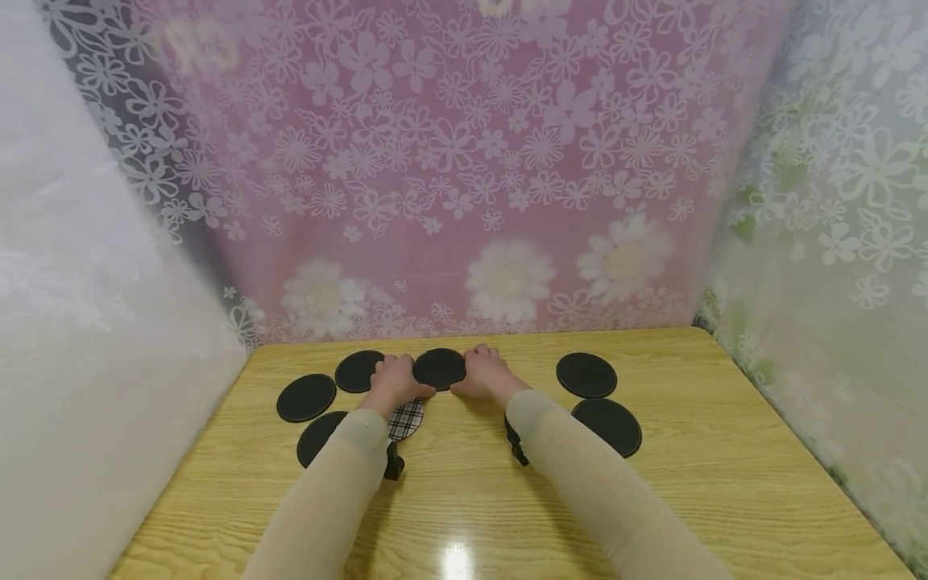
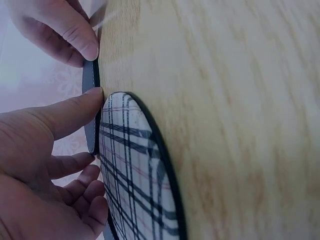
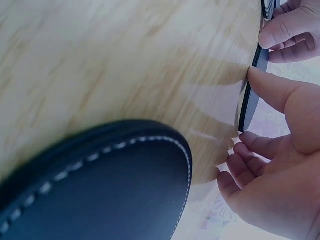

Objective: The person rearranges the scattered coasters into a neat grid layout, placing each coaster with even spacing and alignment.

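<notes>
- Head view: black disc (image 1: pixel 439 370) is right between the left hand (image 1: pixel 395 382) and right hand (image 1: pixel 484 374), fingers partly curled, each gripping its rim, on the wood table (image 1: pixel 453 499).
- Left wrist: thumb and index on the rim, plaid disc (image 2: pixel 132 165) just beside.
- Right wrist: same kinda grip, stitched disc (image 3: pixel 110 195) nearer the camera.

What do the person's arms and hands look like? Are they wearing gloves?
No gloves: the left hand and right hand are bare. The left sleeve and right sleeve are long, plain and pale cream. A small black gadget shows by the left cuff, and another by the right.
</notes>
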Available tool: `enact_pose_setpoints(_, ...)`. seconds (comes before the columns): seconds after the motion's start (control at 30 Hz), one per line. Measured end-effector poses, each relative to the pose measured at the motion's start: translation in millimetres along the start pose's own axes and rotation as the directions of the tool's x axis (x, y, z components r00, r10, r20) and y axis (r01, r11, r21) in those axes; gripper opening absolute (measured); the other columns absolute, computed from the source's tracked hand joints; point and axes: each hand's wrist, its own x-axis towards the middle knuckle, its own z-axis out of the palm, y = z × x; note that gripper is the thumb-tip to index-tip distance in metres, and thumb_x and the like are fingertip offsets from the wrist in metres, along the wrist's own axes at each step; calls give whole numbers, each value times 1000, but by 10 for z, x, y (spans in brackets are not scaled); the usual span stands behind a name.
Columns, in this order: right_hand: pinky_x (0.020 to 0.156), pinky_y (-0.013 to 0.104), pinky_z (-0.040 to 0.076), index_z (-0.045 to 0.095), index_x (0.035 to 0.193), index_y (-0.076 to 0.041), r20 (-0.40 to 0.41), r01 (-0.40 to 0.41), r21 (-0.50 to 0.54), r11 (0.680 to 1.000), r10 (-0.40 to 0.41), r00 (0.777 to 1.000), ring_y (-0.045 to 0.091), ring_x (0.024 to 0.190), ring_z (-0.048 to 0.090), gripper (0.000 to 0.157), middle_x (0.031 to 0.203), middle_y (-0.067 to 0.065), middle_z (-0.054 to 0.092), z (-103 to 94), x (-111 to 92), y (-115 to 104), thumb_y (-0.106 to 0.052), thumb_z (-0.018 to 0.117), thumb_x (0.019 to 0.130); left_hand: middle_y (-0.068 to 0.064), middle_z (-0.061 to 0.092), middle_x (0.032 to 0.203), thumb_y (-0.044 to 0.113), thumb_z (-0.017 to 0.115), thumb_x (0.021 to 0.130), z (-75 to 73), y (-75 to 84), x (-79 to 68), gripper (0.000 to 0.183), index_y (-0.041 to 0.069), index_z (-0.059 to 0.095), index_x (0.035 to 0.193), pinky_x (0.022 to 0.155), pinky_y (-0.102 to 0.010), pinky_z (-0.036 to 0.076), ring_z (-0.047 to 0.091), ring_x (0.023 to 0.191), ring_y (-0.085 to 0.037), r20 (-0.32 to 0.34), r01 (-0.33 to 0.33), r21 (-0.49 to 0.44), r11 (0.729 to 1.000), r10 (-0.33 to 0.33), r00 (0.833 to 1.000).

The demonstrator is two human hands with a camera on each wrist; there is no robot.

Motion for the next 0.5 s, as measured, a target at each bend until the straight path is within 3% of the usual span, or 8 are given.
enact_pose_setpoints(0.27, 114, 55, 46, 59, 150, 4, 1, -45, 45, 998, 45, 999, 44, 139, 48, 70, 150, 26, 52, -4, 8, -42, -40, 84, 100, -30, 60, 139, 36, 91, 93, -17, 22, -48, 72, -5, 62, 145, 112, -66, 43, 53, 131, -51, -1, 5, -27, 1000, -5, 1000)
enact_pose_setpoints(0.5, 114, 59, 48, 53, 152, 8, -43, -54, 111, 992, 59, 997, 50, 138, 53, 78, 147, 29, 58, -2, -18, -82, -32, 89, 96, -27, 67, 140, 38, 92, 91, 23, 17, -45, 78, -4, 59, 148, 110, -67, 42, 59, 130, -52, -31, -5, -39, 999, 4, 1000)
